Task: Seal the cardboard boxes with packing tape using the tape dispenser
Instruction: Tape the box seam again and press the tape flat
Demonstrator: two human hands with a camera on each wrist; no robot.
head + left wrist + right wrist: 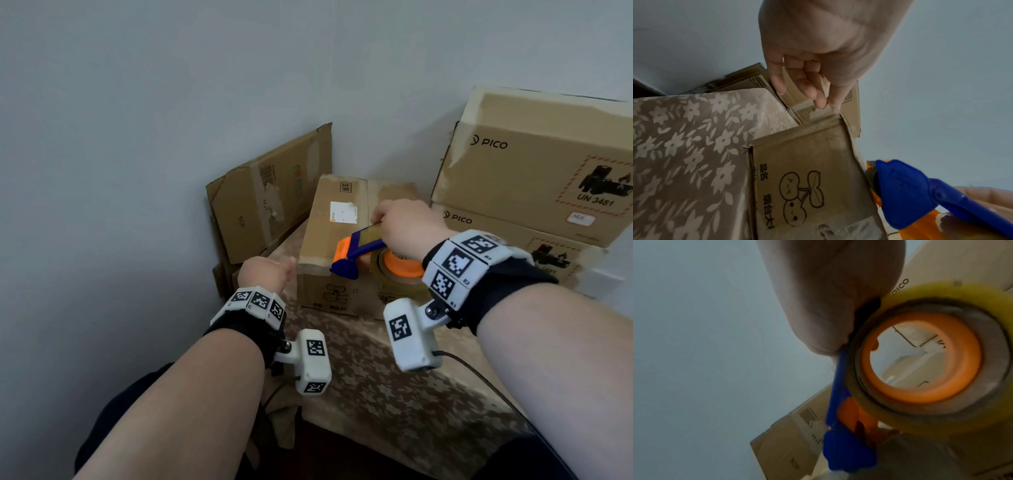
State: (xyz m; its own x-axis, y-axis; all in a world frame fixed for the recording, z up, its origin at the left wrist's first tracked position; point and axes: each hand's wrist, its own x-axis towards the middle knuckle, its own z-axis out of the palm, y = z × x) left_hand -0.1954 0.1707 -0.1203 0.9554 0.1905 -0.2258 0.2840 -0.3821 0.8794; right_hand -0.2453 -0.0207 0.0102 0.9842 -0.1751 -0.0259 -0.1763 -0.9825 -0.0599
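From the head view, the right hand (pixel 407 228) grips the blue-and-orange tape dispenser (pixel 359 251) at the near top edge of the cardboard box (pixel 329 233) on the floral tablecloth (pixel 394 383). The left wrist view shows the left hand (pixel 818 65) loosely curled, holding nothing, beside the box's corner. In the right wrist view the tape roll (pixel 931 356) fills the frame.

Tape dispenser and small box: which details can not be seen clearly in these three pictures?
- Right hand fingers: the hand's back hides them in the head view, the tape roll in the right wrist view.
- Tape dispenser blade on the small box: blurred in both wrist views.
- Box's white label: text too small.
- PICO boxes: cut off by the right edge.
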